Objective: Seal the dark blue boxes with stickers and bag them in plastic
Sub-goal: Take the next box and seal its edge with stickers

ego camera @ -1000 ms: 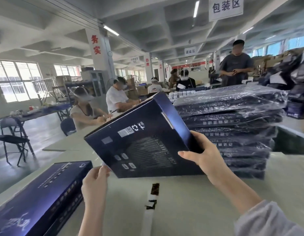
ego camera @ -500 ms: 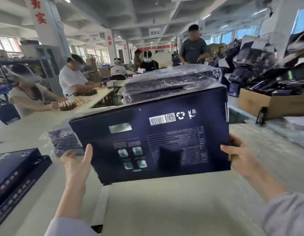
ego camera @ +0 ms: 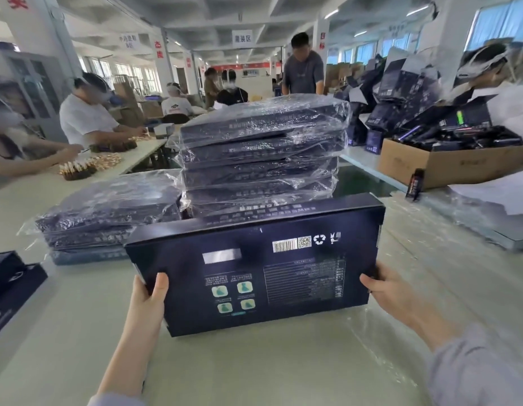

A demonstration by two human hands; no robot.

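Left hand [ego camera: 149, 300], right hand [ego camera: 392, 291] grip dark blue box [ego camera: 283, 273]; bagged stack [ego camera: 260, 148] behind.

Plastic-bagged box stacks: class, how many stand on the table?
2: a tall stack behind the held dark blue box, a lower stack to its left. Others may sit out of view.
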